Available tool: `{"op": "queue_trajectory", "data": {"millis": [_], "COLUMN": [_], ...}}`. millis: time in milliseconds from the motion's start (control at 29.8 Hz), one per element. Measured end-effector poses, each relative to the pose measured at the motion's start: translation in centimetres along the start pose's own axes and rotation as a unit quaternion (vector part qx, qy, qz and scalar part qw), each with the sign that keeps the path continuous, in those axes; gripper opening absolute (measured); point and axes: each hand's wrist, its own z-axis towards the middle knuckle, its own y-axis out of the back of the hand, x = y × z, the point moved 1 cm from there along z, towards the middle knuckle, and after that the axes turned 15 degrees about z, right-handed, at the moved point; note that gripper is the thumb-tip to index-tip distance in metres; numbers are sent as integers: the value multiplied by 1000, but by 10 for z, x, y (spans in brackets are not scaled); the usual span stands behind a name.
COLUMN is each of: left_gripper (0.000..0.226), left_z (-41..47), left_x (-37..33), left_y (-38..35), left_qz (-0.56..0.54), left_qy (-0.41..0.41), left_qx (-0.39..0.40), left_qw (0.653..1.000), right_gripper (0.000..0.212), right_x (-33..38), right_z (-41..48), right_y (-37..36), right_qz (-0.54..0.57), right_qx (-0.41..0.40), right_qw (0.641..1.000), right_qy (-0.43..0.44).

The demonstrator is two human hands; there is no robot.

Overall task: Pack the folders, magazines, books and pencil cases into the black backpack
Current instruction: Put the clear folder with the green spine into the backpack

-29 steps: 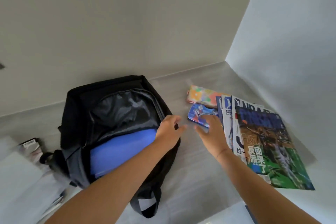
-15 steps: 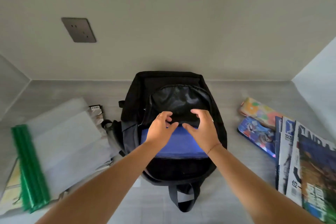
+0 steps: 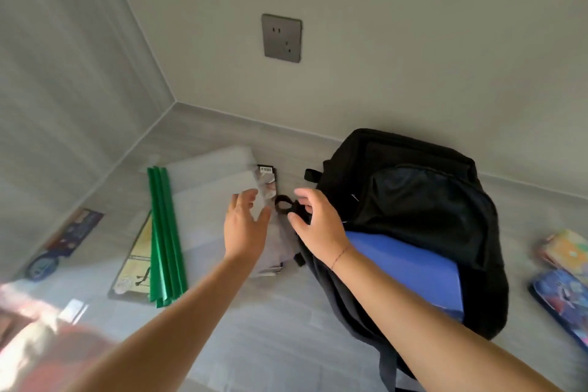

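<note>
Two hands: left hand (image 3: 245,226) spread flat above the folders (image 3: 203,200), not yet gripping; right hand (image 3: 313,219) half-curled, fingers apart, holding nothing, just beside the bag's black loop (image 3: 283,204).
Bag: black backpack (image 3: 423,200) lies unzipped on the floor (image 3: 270,321), a blue folder (image 3: 410,264) poking out of its mouth.
Folders: translucent stack with green spines (image 3: 165,235), left of the bag, directly under the left hand.
Cases: two pencil cases (image 3: 563,264) well apart, far right.
Risk: slick sleeves could slide and fan out if lifted by one edge; the blue folder may block the opening.
</note>
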Motion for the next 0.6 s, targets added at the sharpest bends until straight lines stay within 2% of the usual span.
{"op": "queue_trajectory", "data": {"millis": [134, 269, 370, 471, 605], "left_gripper": [43, 56, 65, 70, 62], "left_z": [7, 13, 18, 24, 34], "left_x": [53, 98, 123, 136, 143], "left_y": [31, 56, 66, 68, 68], "left_qz": [71, 131, 94, 3, -56], "left_qy": [67, 191, 289, 338, 384], "left_qx": [-36, -55, -31, 5, 35], "left_qw": [995, 971, 952, 941, 921], "right_gripper": [55, 65, 70, 69, 61], "right_x": [-2, -20, -33, -35, -35], "right_z": [23, 48, 66, 79, 90], "right_y": [-48, -75, -87, -95, -100], "right_qz": [-8, -41, -143, -250, -267], "right_qx": [95, 89, 89, 85, 65], "right_qw": [994, 988, 973, 947, 943], "right_qy": [-60, -119, -159, -182, -187]}}
